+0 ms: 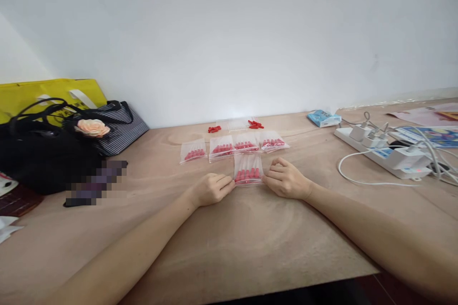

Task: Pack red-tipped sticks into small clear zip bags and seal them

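Observation:
A clear zip bag with a row of small red-ended pieces lies flat on the wooden table. My left hand pinches its near left corner, fingers together. At the near right corner, my right hand is closed on the bag's edge, its fingers curled. Just beyond, several similar filled bags lie side by side, among them a left one and a right one. Farther back, two small piles of red pieces, a left pile and a right pile, flank some thin white sticks.
On the right are a white power strip with plugs and looping cables, a blue packet and printed sheets. A black bag, a striped bag and a yellow bag stand left. A wall rises behind the table.

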Action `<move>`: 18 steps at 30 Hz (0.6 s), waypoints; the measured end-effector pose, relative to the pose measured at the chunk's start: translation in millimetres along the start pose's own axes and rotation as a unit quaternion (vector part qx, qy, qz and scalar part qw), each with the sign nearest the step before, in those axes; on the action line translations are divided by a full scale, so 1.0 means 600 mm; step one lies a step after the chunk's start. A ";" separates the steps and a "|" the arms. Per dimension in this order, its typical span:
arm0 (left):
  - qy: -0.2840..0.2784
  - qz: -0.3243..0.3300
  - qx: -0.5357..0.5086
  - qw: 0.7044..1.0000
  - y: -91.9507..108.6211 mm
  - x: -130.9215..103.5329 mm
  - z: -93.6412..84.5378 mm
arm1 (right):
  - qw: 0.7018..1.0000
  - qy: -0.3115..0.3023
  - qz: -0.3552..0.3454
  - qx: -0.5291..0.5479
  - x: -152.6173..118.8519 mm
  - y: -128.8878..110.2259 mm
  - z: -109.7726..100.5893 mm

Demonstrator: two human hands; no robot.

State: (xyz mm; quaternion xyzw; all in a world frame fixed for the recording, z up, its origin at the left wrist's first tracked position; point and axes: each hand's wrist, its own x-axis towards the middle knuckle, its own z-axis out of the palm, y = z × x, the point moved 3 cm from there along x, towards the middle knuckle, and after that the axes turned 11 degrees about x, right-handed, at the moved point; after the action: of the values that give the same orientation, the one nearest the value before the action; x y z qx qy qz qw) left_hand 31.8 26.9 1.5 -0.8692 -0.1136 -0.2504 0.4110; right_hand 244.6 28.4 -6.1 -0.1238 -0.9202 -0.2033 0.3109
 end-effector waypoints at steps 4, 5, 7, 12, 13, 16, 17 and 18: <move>-0.022 0.017 0.021 0.999 0.001 -0.002 0.000 | 1.000 0.008 0.001 -0.010 0.001 0.000 -0.001; -0.021 0.019 0.024 0.999 0.001 -0.002 -0.002 | 1.000 0.011 -0.001 -0.013 0.001 -0.001 -0.002; -0.015 0.019 0.025 0.999 0.002 -0.001 -0.004 | 1.000 0.018 -0.007 -0.014 0.002 -0.003 -0.002; -0.003 0.008 0.013 1.000 0.000 -0.007 -0.005 | 1.000 0.025 -0.008 -0.002 0.001 -0.004 0.001; 0.004 0.007 0.010 1.000 -0.001 -0.008 -0.005 | 1.000 0.026 -0.004 0.002 0.001 -0.003 0.001; 0.035 0.001 -0.001 0.999 -0.003 -0.006 -0.008 | 0.999 0.038 0.018 0.015 0.001 -0.001 0.001; 0.044 -0.004 -0.005 0.999 -0.003 -0.002 -0.009 | 0.998 0.045 0.027 0.020 0.002 -0.001 0.001; 0.050 -0.008 -0.010 0.999 -0.002 0.003 -0.010 | 0.998 0.051 0.034 0.025 0.003 -0.001 0.001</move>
State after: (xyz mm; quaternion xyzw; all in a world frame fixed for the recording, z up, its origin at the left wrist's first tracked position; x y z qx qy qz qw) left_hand 30.8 23.2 6.4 -0.8586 -0.0971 -0.2979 0.4057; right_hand 242.8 28.0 -5.4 -0.1371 -0.9030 -0.1758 0.3672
